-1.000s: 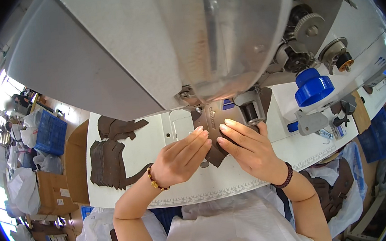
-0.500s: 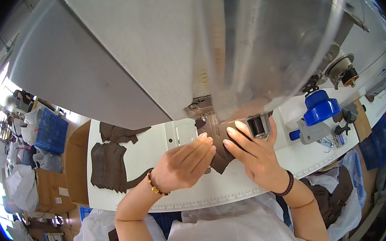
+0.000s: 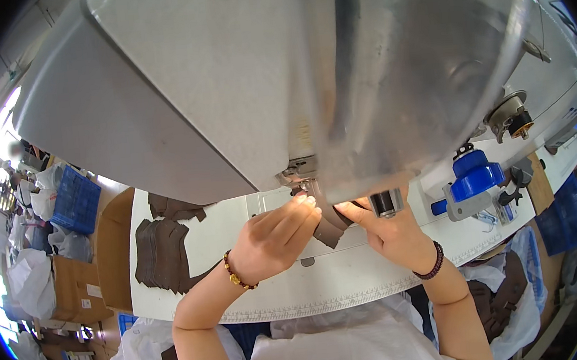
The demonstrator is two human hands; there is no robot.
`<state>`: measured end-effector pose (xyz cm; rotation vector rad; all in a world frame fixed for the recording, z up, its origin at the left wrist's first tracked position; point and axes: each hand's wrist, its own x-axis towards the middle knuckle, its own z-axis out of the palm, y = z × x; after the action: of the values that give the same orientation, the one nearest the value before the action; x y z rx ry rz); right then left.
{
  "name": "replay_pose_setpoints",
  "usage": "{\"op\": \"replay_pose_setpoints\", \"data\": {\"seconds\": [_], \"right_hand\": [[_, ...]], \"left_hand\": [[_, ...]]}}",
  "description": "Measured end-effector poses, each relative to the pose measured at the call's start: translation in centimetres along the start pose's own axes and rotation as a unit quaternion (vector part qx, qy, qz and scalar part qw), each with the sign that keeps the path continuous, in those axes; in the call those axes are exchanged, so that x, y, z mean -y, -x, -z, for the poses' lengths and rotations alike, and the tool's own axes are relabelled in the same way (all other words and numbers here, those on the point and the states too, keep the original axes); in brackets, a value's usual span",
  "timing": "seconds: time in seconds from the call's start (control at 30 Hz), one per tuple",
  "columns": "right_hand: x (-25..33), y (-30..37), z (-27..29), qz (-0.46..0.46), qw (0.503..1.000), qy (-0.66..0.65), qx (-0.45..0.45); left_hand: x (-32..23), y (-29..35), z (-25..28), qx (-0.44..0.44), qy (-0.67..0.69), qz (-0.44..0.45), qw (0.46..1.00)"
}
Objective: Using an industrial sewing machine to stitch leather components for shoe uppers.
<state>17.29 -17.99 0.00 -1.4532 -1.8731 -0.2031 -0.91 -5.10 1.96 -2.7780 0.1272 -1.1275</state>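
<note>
Brown leather piece (image 3: 328, 230) lies at frame centre on white table (image 3: 327, 287), right under sewing machine head (image 3: 307, 81). Left hand (image 3: 276, 236) curled, fingertips pinching piece's near edge by needle foot. Right hand (image 3: 390, 229) half-closed, thumb and forefinger pressing piece from right. Stack of brown cut pieces (image 3: 163, 251) waits at left, so much work looks left; seam itself hidden, progress on this piece unclear
</note>
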Motion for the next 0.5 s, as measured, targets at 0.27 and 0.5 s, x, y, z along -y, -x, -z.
{"op": "replay_pose_setpoints", "data": {"seconds": [0.27, 0.5], "right_hand": [[-0.7, -0.9, -0.2, 0.024, 0.999, 0.038, -0.011], [-1.7, -0.5, -2.5, 0.078, 0.991, 0.034, -0.102]], "left_hand": [[0.6, 0.0, -0.2, -0.006, 0.026, 0.05, 0.998], [-0.2, 0.3, 0.2, 0.037, -0.072, 0.074, 0.994]]}}
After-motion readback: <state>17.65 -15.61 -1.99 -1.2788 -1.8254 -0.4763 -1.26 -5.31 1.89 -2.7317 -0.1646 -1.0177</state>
